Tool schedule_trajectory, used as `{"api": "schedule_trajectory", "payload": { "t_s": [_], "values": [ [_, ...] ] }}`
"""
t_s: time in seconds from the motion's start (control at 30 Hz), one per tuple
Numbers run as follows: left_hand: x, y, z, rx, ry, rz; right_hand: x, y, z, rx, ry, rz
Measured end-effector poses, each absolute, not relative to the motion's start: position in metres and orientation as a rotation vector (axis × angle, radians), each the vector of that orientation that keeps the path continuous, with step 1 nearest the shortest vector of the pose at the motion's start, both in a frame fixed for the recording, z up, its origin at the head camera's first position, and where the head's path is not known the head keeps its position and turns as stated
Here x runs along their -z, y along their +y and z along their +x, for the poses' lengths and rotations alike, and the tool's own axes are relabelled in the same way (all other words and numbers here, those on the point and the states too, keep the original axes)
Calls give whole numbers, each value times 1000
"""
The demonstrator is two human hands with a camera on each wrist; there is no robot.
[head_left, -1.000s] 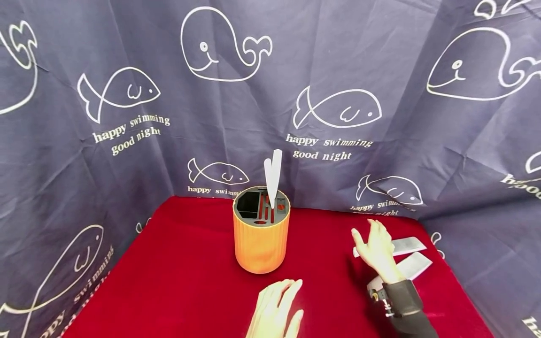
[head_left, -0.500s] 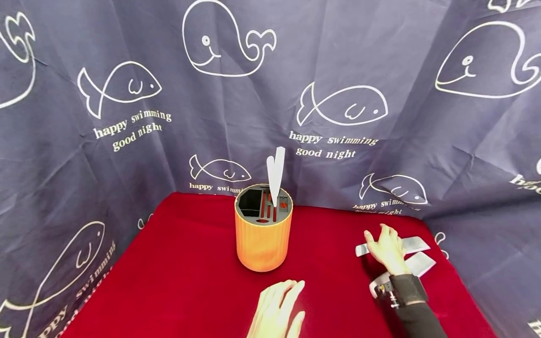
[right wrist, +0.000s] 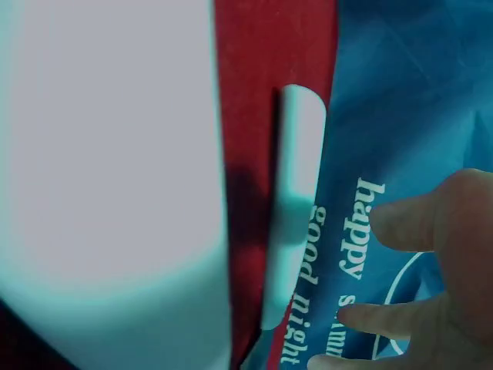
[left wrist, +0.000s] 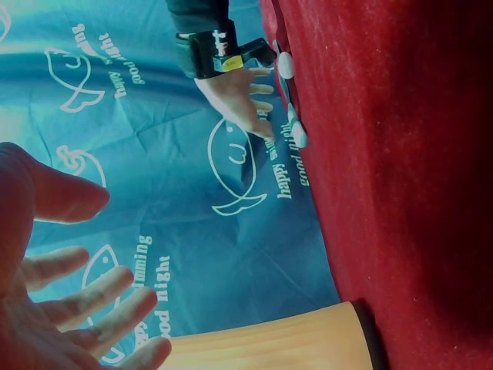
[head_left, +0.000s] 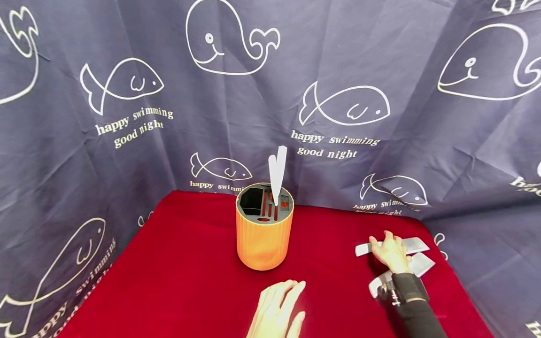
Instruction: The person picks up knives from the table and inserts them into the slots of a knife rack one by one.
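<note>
One far knife (head_left: 416, 245) lying sideways, handle (head_left: 363, 249) leftward | my right hand (head_left: 390, 254) nearer, just over it, spread, gripping nothing | left hand (head_left: 275, 311) way off, relaxed, empty lol

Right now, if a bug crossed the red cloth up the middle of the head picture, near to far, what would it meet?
The left hand → the orange holder → the blue-grey fish curtain.

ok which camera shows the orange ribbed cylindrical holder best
The head view: the orange ribbed cylindrical holder stands there uncropped, rim to base. The left wrist view catches only part of its side, cropped; the right wrist view shows none of it.
</note>
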State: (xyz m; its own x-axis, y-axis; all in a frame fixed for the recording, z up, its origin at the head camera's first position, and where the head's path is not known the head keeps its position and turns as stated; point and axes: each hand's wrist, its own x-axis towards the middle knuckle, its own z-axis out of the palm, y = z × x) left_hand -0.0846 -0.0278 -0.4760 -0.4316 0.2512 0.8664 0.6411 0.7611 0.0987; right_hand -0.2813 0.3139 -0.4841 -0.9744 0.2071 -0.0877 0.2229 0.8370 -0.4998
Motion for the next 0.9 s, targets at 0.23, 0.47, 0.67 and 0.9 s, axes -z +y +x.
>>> {"api": "schedule_trajectory", "payload": {
  "t_s": [0.23, 0.47, 0.67, 0.9],
  "values": [
    [479, -27, -83, 503, -2018, -674, 491, 324, -280, 773, 2919, 358],
    [480, -27, -81, 533, -2054, -701, 490, 332, -283, 678, 2933, 345],
    [480, -27, -75, 540, -2128, -737, 486, 339, -284, 605, 2994, 324],
    [491, -19, -71, 579, -2105, -847, 491, 350, -277, 603, 2992, 341]
  ]
}}
